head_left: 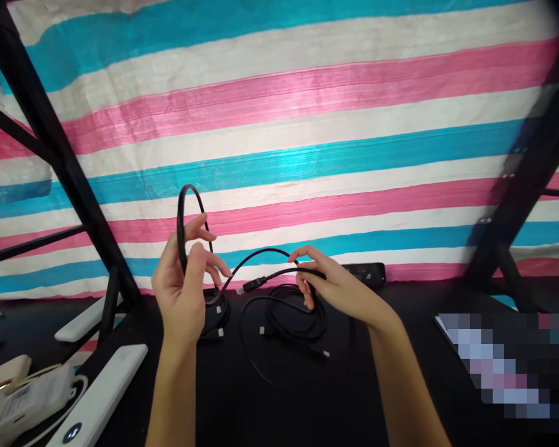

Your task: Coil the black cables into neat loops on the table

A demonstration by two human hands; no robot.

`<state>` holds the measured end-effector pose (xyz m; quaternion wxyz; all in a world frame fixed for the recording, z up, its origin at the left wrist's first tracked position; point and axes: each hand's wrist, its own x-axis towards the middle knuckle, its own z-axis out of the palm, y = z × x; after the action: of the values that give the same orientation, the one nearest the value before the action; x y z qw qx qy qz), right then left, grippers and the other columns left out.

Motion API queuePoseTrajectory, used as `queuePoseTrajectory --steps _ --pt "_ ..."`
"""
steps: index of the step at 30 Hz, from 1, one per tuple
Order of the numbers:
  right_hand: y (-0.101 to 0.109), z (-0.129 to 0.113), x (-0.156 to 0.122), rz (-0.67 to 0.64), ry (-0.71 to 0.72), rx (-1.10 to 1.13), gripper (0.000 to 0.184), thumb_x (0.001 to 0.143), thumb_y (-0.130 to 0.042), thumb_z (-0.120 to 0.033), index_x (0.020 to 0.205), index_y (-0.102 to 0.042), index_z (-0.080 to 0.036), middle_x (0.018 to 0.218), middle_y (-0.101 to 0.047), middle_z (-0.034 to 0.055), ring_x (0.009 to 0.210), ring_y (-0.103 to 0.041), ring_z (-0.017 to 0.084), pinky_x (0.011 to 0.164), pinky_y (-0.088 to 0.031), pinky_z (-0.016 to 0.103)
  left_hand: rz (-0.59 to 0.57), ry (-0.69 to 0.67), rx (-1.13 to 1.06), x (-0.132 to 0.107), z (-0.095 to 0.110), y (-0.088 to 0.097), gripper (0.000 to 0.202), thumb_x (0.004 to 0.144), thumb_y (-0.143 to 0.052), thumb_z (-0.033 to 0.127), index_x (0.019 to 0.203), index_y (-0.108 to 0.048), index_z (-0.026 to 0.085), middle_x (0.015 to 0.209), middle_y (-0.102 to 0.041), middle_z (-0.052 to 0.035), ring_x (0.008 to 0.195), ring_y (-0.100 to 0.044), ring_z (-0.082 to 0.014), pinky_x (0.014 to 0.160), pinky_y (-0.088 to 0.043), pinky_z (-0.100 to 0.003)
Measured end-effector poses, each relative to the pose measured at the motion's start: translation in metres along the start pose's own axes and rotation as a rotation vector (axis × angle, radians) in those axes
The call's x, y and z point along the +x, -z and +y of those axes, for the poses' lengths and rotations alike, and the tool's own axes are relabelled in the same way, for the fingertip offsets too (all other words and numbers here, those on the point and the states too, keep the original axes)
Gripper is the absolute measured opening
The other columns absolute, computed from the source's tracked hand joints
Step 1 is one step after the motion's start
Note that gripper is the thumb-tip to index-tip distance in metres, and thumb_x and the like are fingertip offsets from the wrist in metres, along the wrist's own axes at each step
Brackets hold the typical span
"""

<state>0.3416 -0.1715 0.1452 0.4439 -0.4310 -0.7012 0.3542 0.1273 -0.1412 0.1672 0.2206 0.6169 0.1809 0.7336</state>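
Note:
A black cable (266,250) runs in loose curves between my two hands above the dark table. My left hand (179,288) pinches it between thumb and fingers, and a tall loop of the cable rises over that hand. The other fingers are partly spread. My right hand (338,282) is closed on the cable near one end, where a black plug (254,284) with a pale tip points left. Beneath my right hand lies a coiled black cable (298,338) with light-tipped plugs. Another black cable coil (222,320) is partly hidden behind my left hand.
A black oblong object (370,273) lies at the back, beyond my right hand. To the left are a long white bar (105,394), a second white bar (84,320) and a white adapter (32,400). Black frame posts (69,180) stand before the striped sheet (298,155).

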Motion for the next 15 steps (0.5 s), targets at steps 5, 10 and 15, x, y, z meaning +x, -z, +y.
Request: queuePoseTrajectory --steps 5,10,15 --pt "0.001 -0.010 -0.002 0.235 0.083 -0.045 0.055 0.080 -0.050 -0.017 0.134 -0.040 -0.027 0.071 -0.061 -0.0024 0.042 -0.041 0.006 0.041 -0.034 0.020 -0.066 0.018 -0.005 0.006 -0.009 0.005 0.022 0.086 -0.053 0.036 0.101 -0.065 0.025 0.101 -0.058 -0.0054 0.058 -0.057 -0.0098 0.044 -0.040 -0.023" --pt "0.007 -0.015 -0.005 0.425 0.138 -0.037 0.051 0.077 -0.060 -0.024 0.127 -0.052 -0.023 0.071 -0.069 0.0007 0.040 -0.040 0.007 0.037 -0.030 0.021 -0.302 0.101 0.004 0.005 -0.017 0.001 0.025 0.085 -0.052 0.037 0.091 -0.070 0.019 0.107 -0.058 -0.0093 0.080 -0.059 -0.0172 0.049 -0.044 -0.023" --pt "0.015 -0.011 -0.005 0.645 0.159 -0.065 0.032 0.074 -0.064 -0.026 0.105 -0.067 -0.019 0.069 -0.071 0.0038 0.069 -0.064 0.019 0.054 -0.047 0.026 -0.335 0.109 0.007 -0.003 -0.025 -0.011 0.031 0.088 -0.046 0.037 0.086 -0.071 0.019 0.109 -0.057 -0.0098 0.092 -0.057 -0.0211 0.059 -0.046 -0.026"
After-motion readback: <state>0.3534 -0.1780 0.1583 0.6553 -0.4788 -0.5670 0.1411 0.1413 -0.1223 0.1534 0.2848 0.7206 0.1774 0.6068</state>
